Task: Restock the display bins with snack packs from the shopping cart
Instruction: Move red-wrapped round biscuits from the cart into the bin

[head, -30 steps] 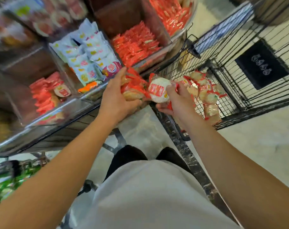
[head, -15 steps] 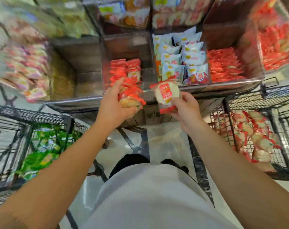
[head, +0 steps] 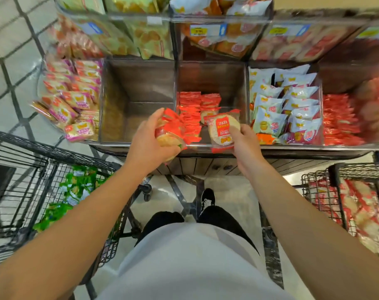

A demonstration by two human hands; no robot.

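My left hand (head: pixel 150 140) grips several red snack packs (head: pixel 170 128) and my right hand (head: pixel 241 140) pinches one pack (head: pixel 223 129) over the half-filled center bin (head: pixel 234 87), while the cart (head: pixel 318 191) at lower right holds plenty more.

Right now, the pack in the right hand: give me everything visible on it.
The single snack pack is a clear plastic wrapper with red crimped ends over a round, pale cracker. A red label with white characters runs down its middle, with an orange patch below. The right hand pinches its lower right edge and holds it face-up, slightly tilted, over the front rim of the middle display bin, above the red packs there.
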